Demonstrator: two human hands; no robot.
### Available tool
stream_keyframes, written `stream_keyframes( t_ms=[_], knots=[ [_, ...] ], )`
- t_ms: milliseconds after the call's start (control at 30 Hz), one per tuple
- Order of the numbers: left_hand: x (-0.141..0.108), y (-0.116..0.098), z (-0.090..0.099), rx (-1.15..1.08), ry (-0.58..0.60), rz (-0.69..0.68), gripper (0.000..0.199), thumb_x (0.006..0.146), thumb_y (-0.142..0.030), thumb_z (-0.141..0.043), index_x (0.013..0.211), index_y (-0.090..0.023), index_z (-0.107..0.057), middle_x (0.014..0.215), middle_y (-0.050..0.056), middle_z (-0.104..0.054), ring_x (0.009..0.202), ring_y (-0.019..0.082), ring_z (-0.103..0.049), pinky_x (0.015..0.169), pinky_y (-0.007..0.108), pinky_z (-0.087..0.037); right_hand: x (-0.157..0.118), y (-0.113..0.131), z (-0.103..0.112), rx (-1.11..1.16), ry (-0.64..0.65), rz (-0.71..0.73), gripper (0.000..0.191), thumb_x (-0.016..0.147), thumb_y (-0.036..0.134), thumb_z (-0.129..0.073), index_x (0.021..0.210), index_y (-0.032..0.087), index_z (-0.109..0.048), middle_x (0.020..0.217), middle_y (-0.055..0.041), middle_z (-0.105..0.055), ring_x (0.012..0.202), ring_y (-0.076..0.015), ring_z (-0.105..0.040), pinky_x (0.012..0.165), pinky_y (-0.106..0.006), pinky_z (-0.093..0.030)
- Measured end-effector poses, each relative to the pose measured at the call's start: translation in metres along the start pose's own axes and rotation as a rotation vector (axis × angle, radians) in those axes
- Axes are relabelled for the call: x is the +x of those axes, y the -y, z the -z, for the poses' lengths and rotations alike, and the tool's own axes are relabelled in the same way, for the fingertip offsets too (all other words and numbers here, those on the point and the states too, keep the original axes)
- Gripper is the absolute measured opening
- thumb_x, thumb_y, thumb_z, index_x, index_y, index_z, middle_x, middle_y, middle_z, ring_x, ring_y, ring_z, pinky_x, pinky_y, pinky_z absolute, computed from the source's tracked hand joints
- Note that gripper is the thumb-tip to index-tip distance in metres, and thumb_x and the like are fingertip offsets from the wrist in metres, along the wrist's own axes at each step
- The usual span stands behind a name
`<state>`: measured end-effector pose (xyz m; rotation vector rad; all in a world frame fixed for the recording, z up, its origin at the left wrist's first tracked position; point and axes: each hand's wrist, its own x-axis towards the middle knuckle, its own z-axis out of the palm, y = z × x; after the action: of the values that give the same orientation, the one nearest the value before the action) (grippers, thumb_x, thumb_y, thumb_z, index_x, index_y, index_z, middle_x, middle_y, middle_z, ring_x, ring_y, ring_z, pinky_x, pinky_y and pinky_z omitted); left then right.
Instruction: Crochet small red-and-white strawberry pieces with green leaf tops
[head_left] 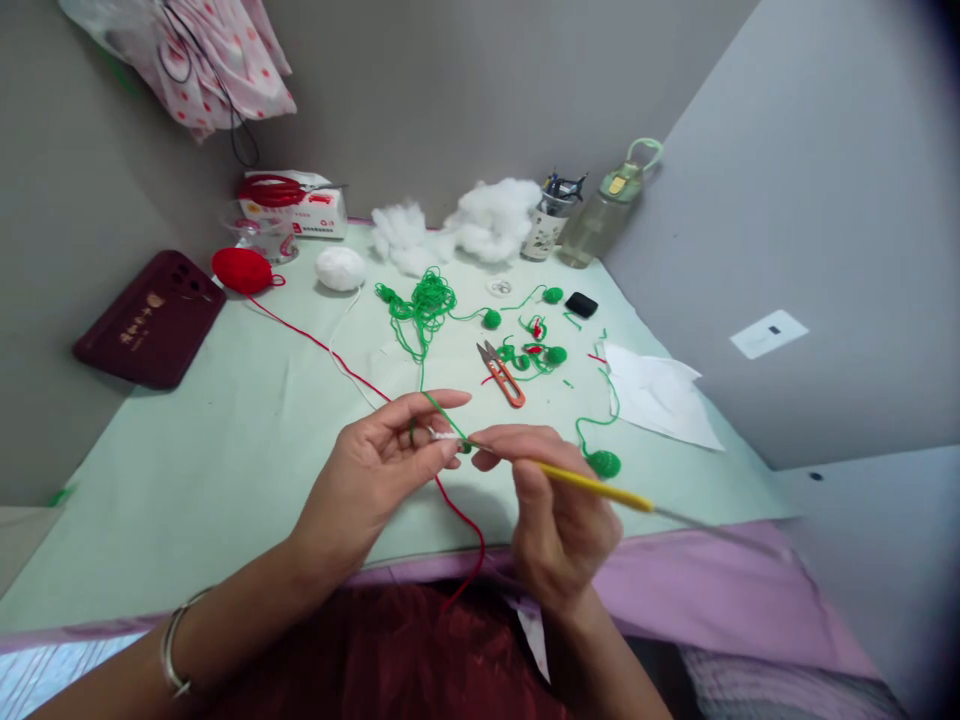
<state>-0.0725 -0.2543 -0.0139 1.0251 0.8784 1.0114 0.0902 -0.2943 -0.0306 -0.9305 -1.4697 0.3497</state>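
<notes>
My left hand pinches a small crocheted piece, white with some green, between thumb and fingers. Green yarn runs over its index finger, from a loose green tangle on the table. My right hand is closed on a crochet hook with a yellow grip; the hook's tip meets the piece beside my left fingertips. Red yarn passes beneath my left hand to the table's front edge. Its other end leads to a red ball. A white ball sits nearby.
Orange thread snips lie beyond my hands, near small green crocheted pieces. White stuffing, a pen cup and a bottle stand at the back. A dark red phone case is left, white paper right.
</notes>
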Motion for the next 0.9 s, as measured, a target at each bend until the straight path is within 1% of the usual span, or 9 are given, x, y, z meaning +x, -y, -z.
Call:
stream_keyframes(
  t_ms=[133,200,267,333,467,633,700,800,900],
  knots=[
    [-0.002,-0.001,-0.006,0.033,-0.054,-0.034,0.036,0.080,-0.021,-0.086,0.115,-0.026,-0.082,0.080,-0.003,-0.066,0.072,0.011,-0.057,0.069,0.022,-0.049,-0.008,-0.004,-0.003,-0.325,0.097,0.235,0.028,0.100,0.009,-0.058,0.123,0.021,-0.069,0.108,-0.0091,-0.079,0.098,-0.0205,-0.076,0.082,-0.033,-0.065],
    [-0.001,-0.002,-0.008,-0.084,-0.007,0.056,0.043,0.079,-0.022,-0.088,0.121,-0.025,-0.079,0.076,-0.004,-0.063,0.066,0.009,-0.053,0.063,0.020,-0.046,-0.012,-0.007,-0.004,-0.446,0.095,0.286,0.036,0.096,0.008,-0.064,0.128,0.023,-0.070,0.113,-0.0101,-0.077,0.102,-0.0218,-0.075,0.085,-0.033,-0.064],
    [0.001,-0.004,-0.007,-0.251,0.057,0.205,0.046,0.081,-0.023,-0.087,0.126,-0.023,-0.078,0.069,-0.006,-0.057,0.058,0.007,-0.045,0.057,0.018,-0.042,-0.012,-0.009,-0.005,-0.417,0.056,0.258,0.038,0.096,0.009,-0.066,0.128,0.027,-0.072,0.113,-0.0086,-0.076,0.102,-0.0226,-0.074,0.085,-0.035,-0.064],
    [0.004,-0.005,-0.005,-0.366,0.079,0.302,0.041,0.082,-0.021,-0.085,0.123,-0.018,-0.079,0.067,-0.006,-0.054,0.054,0.005,-0.036,0.057,0.018,-0.043,-0.008,-0.009,-0.004,-0.233,-0.008,0.134,0.032,0.099,0.012,-0.061,0.122,0.029,-0.075,0.105,-0.0060,-0.077,0.094,-0.0212,-0.074,0.080,-0.037,-0.064],
    [0.006,-0.006,-0.003,-0.347,0.099,0.249,0.035,0.083,-0.021,-0.085,0.118,-0.020,-0.082,0.079,-0.001,-0.065,0.057,0.005,-0.043,0.060,0.020,-0.045,0.007,-0.006,-0.002,0.124,-0.082,-0.110,0.022,0.103,0.019,-0.056,0.102,0.025,-0.077,0.087,-0.0035,-0.075,0.074,-0.0175,-0.069,0.066,-0.034,-0.060],
    [0.003,0.000,-0.006,-0.168,0.085,0.135,0.037,0.082,-0.027,-0.087,0.119,-0.029,-0.081,0.085,-0.002,-0.069,0.070,0.009,-0.058,0.061,0.020,-0.043,0.005,-0.008,-0.006,0.006,-0.018,-0.029,0.021,0.102,0.016,-0.059,0.108,0.026,-0.077,0.097,-0.0048,-0.079,0.090,-0.0203,-0.075,0.076,-0.037,-0.064],
    [0.003,0.002,-0.007,-0.188,0.075,0.138,0.040,0.081,-0.027,-0.088,0.121,-0.029,-0.081,0.082,-0.003,-0.067,0.067,0.008,-0.056,0.062,0.020,-0.044,-0.002,-0.009,-0.007,-0.157,0.000,0.071,0.027,0.100,0.013,-0.062,0.118,0.028,-0.076,0.104,-0.0058,-0.078,0.093,-0.0204,-0.075,0.078,-0.036,-0.064],
    [0.006,0.001,-0.006,-0.312,0.104,0.257,0.038,0.081,-0.027,-0.088,0.119,-0.022,-0.082,0.071,-0.004,-0.060,0.055,0.005,-0.043,0.061,0.020,-0.045,-0.006,-0.010,-0.006,-0.311,-0.006,0.209,0.036,0.096,0.010,-0.067,0.126,0.029,-0.075,0.114,-0.0081,-0.077,0.101,-0.0222,-0.074,0.082,-0.037,-0.063],
    [0.010,-0.003,-0.003,-0.362,0.088,0.300,0.028,0.081,-0.024,-0.087,0.108,-0.017,-0.084,0.069,-0.005,-0.057,0.051,0.003,-0.034,0.062,0.022,-0.047,0.001,-0.011,-0.002,-0.062,-0.089,0.021,0.026,0.100,0.012,-0.060,0.111,0.027,-0.078,0.096,-0.0044,-0.077,0.084,-0.0187,-0.072,0.075,-0.035,-0.061]
  ],
)
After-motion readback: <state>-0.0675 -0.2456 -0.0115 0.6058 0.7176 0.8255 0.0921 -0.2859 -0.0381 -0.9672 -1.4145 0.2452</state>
